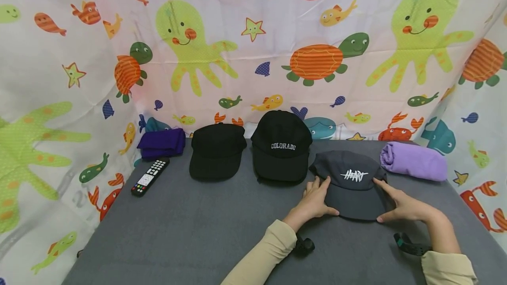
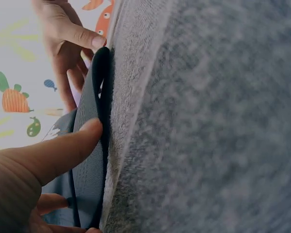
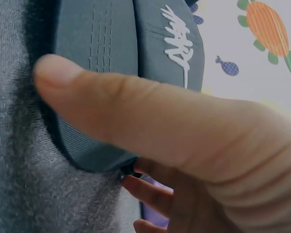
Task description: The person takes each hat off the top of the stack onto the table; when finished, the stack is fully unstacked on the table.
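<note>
A dark grey baseball cap [image 1: 352,184] with white "HEART" lettering lies on the grey surface, its brim toward me. At the left side of its brim, my left hand [image 1: 314,201] holds it, thumb on the front edge and fingers along the side. My right hand [image 1: 408,206] holds the opposite side in the same way. In the left wrist view, the left thumb [image 2: 82,141] presses on the brim [image 2: 89,174]. The right thumb [image 3: 102,104] crosses the brim [image 3: 92,141] in the right wrist view, while the other fingers sit beside the cap, partly hidden.
A black "COLORADO" cap [image 1: 282,148] and a plain black cap [image 1: 218,151] stand to the left. Farther left are a remote control [image 1: 150,177] and a folded dark purple cloth [image 1: 162,143]. A rolled lilac cloth [image 1: 413,162] lies at right. A sea-animal curtain [image 1: 237,8] surrounds the surface.
</note>
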The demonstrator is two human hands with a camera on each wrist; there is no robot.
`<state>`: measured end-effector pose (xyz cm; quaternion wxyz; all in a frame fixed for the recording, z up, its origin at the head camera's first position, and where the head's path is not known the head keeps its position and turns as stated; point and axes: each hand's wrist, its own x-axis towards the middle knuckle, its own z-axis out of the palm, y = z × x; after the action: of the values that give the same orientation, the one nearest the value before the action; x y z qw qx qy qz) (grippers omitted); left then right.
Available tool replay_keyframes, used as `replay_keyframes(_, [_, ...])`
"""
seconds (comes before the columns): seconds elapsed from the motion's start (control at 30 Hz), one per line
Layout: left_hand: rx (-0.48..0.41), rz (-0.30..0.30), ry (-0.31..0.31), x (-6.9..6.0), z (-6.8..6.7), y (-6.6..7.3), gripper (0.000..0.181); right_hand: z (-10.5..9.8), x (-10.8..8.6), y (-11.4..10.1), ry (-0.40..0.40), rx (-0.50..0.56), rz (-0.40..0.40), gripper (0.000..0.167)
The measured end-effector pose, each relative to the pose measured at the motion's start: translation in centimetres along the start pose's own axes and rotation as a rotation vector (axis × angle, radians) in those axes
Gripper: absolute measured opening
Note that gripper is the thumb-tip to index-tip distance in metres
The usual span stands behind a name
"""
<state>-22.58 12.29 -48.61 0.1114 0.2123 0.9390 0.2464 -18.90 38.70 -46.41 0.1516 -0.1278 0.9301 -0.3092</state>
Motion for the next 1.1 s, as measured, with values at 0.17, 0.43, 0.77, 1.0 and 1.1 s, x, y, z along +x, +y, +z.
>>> replay_keyframes(0.17, [0.034, 0.004, 0.014, 0.2, 0.3, 0.1, 0.106, 0.1, 0.2, 0.2, -0.004, -0.039, -0.014, 0.118])
replay_keyframes(0.43, [0.092, -0.021, 0.034, 1.7, 0.4, -0.2, 0.099, 0.4, 0.9, 0.4, 0.107, -0.124, -0.041, 0.105])
replay_keyframes(0.77, [0.045, -0.064, 0.11, 3.4, 0.4, -0.4, 0.076, 0.6, 1.7, 0.6, 0.275, -0.205, -0.018, 0.072])
replay_keyframes(1.0, [0.048, -0.079, 0.149, 4.2, 0.5, -0.4, 0.068, 1.3, 2.4, 0.9, 0.402, -0.181, 0.019, 0.057])
replay_keyframes(1.1, [0.051, -0.084, 0.156, 4.5, 0.3, -0.4, 0.066, 1.8, 2.7, 1.0, 0.454, -0.153, 0.03, 0.054])
